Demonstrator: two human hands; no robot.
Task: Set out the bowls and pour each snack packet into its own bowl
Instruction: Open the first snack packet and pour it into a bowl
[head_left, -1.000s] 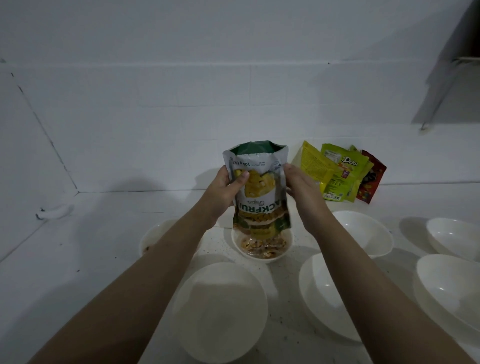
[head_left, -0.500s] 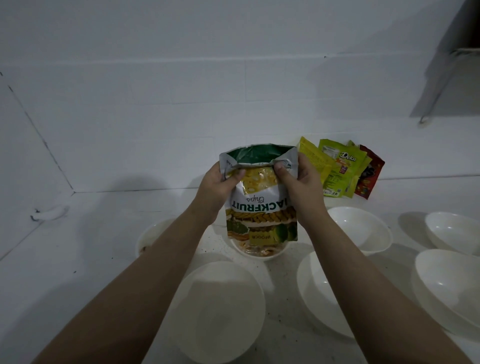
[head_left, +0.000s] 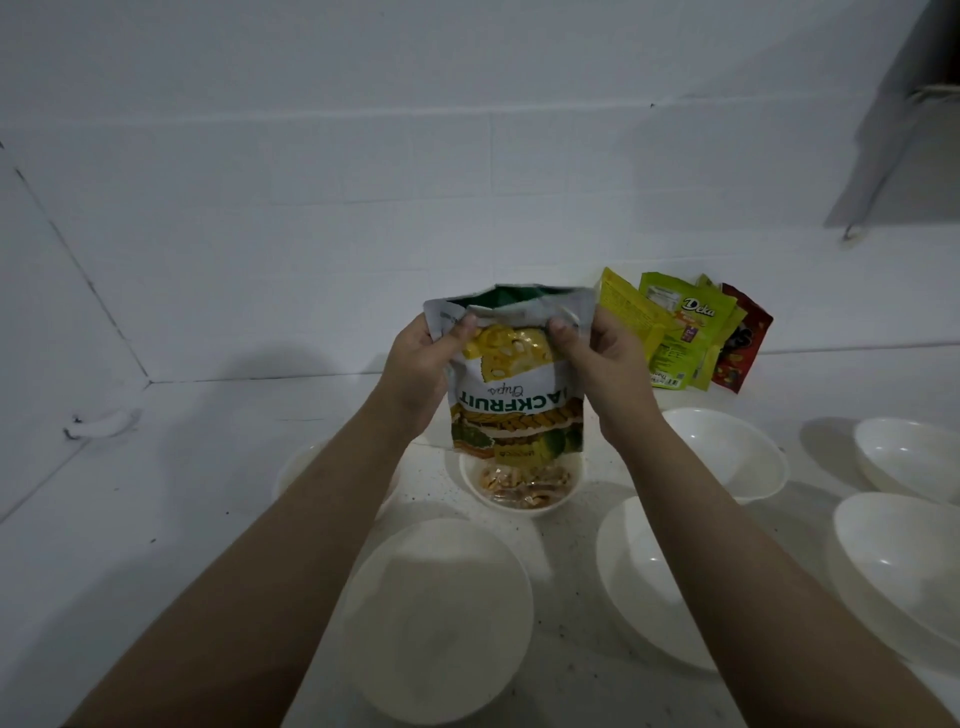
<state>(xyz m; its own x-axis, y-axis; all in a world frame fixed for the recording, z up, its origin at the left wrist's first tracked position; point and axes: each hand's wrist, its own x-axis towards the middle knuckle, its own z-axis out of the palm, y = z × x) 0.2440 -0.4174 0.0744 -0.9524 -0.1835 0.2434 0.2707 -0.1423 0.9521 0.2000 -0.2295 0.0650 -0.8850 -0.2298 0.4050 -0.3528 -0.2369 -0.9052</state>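
Note:
I hold a white and green jackfruit chips packet (head_left: 514, 395) upside down over a small white bowl (head_left: 519, 506) that has yellow-orange chips in it. My left hand (head_left: 423, 369) grips the packet's upper left corner and my right hand (head_left: 605, 364) grips its upper right corner. The thumbs pinch the packet's upturned end. Several unopened snack packets (head_left: 680, 335) in yellow, green and red lean against the back wall to the right.
Empty white bowls stand around: one in front (head_left: 436, 618), one front right (head_left: 649, 582), one behind it (head_left: 727, 452), two at the far right (head_left: 909, 561). Another bowl (head_left: 296, 467) is partly hidden by my left forearm. White tiled walls close the back and left.
Both hands slid up the inverted packet to its upturned end and now pinch its corners. The packet sits a little higher above the chip bowl.

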